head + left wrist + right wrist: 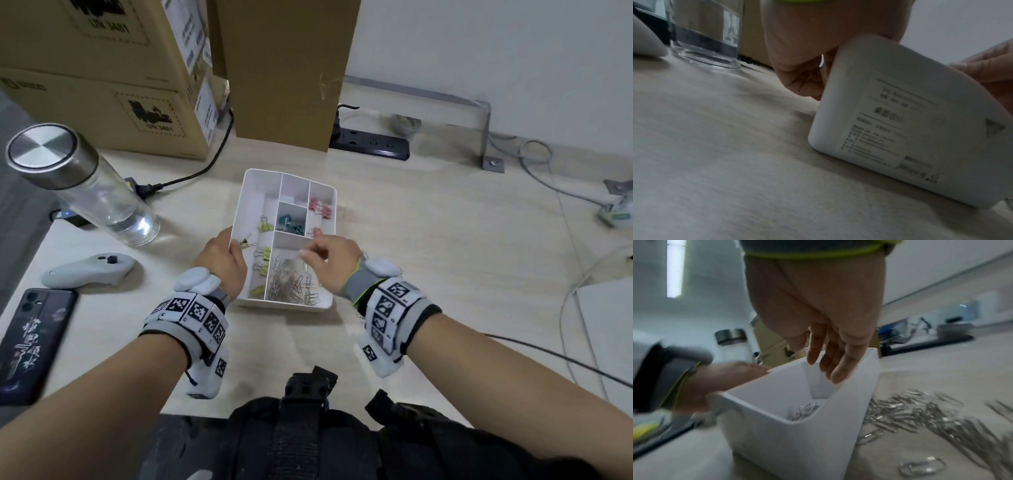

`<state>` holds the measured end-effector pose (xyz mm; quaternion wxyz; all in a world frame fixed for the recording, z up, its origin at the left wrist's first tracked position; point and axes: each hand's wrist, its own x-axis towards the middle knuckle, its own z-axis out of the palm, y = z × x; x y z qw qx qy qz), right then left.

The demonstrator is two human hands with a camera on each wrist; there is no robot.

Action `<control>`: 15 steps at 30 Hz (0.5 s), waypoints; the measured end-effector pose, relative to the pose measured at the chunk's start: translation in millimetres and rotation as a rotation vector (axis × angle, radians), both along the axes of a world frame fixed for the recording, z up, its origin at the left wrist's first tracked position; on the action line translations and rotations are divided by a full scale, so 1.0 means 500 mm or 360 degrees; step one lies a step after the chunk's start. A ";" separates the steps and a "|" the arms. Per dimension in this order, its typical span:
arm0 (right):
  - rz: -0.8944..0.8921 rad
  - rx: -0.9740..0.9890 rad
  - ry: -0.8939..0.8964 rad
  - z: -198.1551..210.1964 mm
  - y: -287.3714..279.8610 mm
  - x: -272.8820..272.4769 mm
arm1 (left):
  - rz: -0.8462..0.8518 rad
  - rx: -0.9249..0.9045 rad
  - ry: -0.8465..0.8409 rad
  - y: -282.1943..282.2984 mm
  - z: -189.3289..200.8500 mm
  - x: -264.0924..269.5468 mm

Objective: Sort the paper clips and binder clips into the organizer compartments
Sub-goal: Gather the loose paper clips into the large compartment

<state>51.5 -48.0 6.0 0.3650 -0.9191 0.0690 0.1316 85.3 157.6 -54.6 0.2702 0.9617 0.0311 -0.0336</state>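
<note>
The white organizer (255,181) is tilted up off the table, its labelled underside (879,113) showing in the left wrist view. My left hand (234,248) grips its left wall, thumb inside. Yellow binder clips (263,226) lie in the long left compartment, teal ones (289,224) in the middle, pink ones (320,207) at the right. Silver paper clips (291,286) fill the near compartment. My right hand (310,255) hovers over that compartment, fingers (836,376) relaxed and holding nothing. Loose paper clips (920,415) lie on the table right of the organizer (777,443).
A glass bottle (85,192) with a steel lid stands at the left, with a grey controller (89,270) and a dark phone (34,339) nearer me. Cardboard boxes (102,85) and a black power strip (373,142) line the back. Cables trail at the right.
</note>
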 end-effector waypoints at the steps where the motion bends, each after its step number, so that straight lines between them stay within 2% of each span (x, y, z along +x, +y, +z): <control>1: -0.0083 0.0034 -0.0048 0.009 -0.018 0.001 | -0.0012 -0.0009 0.0008 0.002 0.003 0.001; 4: -0.0261 -0.0071 -0.0115 0.001 -0.085 0.010 | -0.0043 -0.0038 0.0089 0.007 0.018 0.004; 6: -0.0300 -0.0211 -0.0060 -0.028 -0.131 0.013 | -0.0034 -0.0020 0.0106 0.015 0.027 0.001; 10: -0.0194 -0.0493 0.0174 -0.073 -0.183 0.019 | -0.0014 0.0097 0.0109 0.035 0.036 0.001; 15: -0.0114 -0.0650 0.0194 -0.113 -0.157 0.036 | -0.0014 0.0164 -0.0004 0.041 0.047 -0.001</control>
